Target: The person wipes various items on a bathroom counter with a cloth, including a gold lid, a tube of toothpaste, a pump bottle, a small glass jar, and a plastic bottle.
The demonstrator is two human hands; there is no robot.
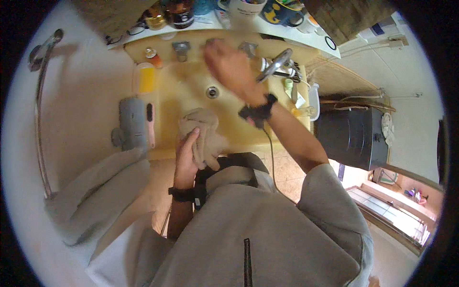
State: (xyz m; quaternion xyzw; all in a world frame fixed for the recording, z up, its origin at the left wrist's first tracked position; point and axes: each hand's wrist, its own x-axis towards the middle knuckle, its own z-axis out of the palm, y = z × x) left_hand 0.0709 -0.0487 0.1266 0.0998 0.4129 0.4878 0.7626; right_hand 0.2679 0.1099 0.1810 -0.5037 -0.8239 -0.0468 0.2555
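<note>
Bunching softly at the front edge of the basin [191, 91], the cloth [203, 134] is judged to be light, limp and easily crumpled, perhaps damp, so that it is best taken in a full handful around its gathered middle rather than by a loose corner, which would only let it unfold and drag. It is held by the left hand [186, 155], whose fingers are closed about its lower folds while the thumb is laid up along its near side; the cloth thus sits in and just above that hand, draped over the basin's rim. The right hand [232, 69] is seen well apart from the cloth, at the back of the basin near the taps [181, 48], its fingers loosely spread and nothing held; whether a tap is touched cannot be told. A brush [150, 124] and a grey block [133, 122] lie on the ledge to the left, and jars [179, 12] are ranged on the shelf behind.
</note>
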